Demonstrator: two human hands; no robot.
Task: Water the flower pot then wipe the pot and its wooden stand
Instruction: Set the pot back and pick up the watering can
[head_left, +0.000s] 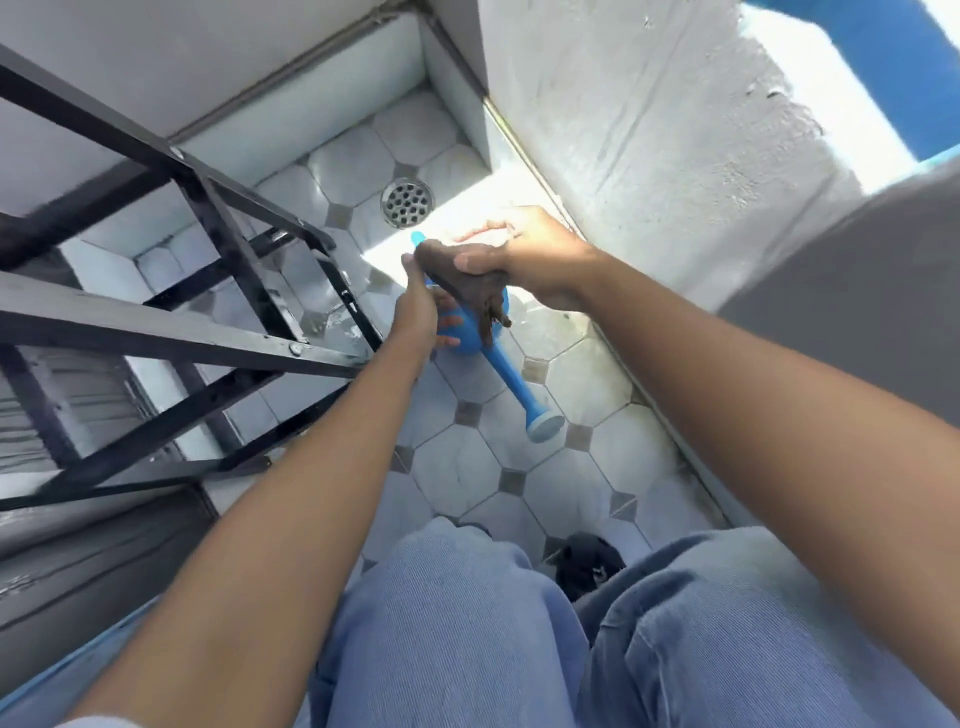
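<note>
A blue watering can (467, 332) is held low over the tiled floor, its long spout and pale rose (544, 427) pointing toward me. My left hand (415, 306) grips the can's body from the left. A dark brown cloth (470, 283) hangs bunched over the top of the can, and my right hand (524, 254) is closed on it. No flower pot or wooden stand is in view.
A black metal railing (208, 218) runs along the left. A round metal floor drain (407, 201) sits just beyond the hands. A rough white wall (675, 130) rises on the right. My blue-jeaned knees (467, 623) and a dark shoe (589, 564) are below.
</note>
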